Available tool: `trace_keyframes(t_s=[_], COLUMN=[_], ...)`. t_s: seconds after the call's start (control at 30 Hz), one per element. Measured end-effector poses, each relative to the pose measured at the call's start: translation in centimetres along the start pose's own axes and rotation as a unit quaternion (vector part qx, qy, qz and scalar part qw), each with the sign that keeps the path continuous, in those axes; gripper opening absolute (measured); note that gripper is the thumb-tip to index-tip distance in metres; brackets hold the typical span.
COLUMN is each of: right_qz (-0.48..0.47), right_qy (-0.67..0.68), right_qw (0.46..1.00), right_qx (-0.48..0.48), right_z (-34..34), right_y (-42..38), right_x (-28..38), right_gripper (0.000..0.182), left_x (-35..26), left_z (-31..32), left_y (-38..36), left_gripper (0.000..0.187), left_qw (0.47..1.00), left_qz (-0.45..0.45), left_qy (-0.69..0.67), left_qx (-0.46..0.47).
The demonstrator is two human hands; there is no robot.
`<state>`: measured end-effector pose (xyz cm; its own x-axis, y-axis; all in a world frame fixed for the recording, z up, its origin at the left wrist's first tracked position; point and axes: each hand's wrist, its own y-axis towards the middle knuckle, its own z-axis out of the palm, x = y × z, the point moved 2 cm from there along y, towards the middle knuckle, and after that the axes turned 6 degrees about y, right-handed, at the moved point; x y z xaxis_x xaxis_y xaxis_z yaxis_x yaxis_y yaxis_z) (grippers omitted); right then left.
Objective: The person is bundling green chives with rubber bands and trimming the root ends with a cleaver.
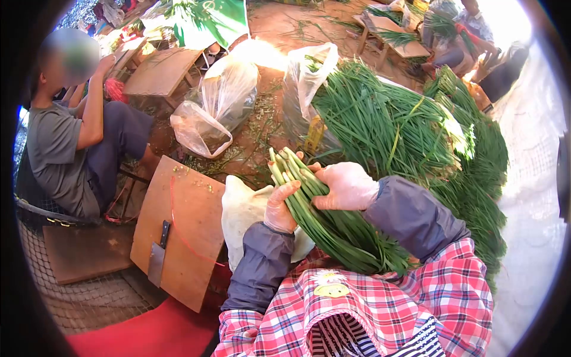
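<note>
A bunch of long green garlic chives [321, 220] lies across my lap, its pale cut ends pointing up and away from me. My left hand [282, 205], in a clear thin glove, grips the bunch from its left side near the stem ends. From the right, my right hand [348, 187], gloved the same way, closes over the stems with thumb and fingers; some of its fingertips are hidden behind the bunch. Just beyond my right hand rises a big heap of garlic chives [380, 119]. A white cloth [241, 217] hangs beside my left forearm.
To my left a wooden board [190, 208] carries a cleaver [158, 256] and a red string [173, 208]. Clear plastic bags [223, 101] stand ahead on the littered ground. A seated person [65, 137] is at the left; others work at the far right near a small wooden table [395, 35].
</note>
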<state>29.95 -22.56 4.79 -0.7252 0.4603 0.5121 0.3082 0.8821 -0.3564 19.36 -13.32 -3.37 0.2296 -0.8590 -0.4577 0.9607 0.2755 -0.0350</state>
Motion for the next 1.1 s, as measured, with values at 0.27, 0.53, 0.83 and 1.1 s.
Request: trace_keyframes(t_s=[0.27, 0.53, 0.83, 1.1], right_qz=[-0.054, -0.216, -0.257, -0.1], right_qy=[0.289, 0.197, 0.248, -0.067], right_qw=[0.955, 0.933, 0.926, 0.977], right_qx=[-0.026, -0.208, -0.127, 0.173], right_z=[-3.1, -0.5, -1.2, -4.8], right_y=[-0.4, 2.8, 3.2, 7.3], right_x=[-0.4, -1.3, -1.5, 5.5], right_gripper=[0.036, 0.053, 0.047, 0.054], left_x=[-0.1, 0.0, 0.5, 0.7], left_z=[-1.5, -2.1, -0.1, -1.8], left_y=[0.1, -1.2, -0.1, 0.8], left_gripper=[0.069, 0.061, 0.073, 0.077], left_qw=[0.999, 0.999, 0.992, 0.991], left_qz=[-0.017, -0.045, -0.031, -0.081], left_qy=[-0.009, 0.005, -0.037, 0.006], left_qx=[0.028, -0.025, 0.113, 0.103])
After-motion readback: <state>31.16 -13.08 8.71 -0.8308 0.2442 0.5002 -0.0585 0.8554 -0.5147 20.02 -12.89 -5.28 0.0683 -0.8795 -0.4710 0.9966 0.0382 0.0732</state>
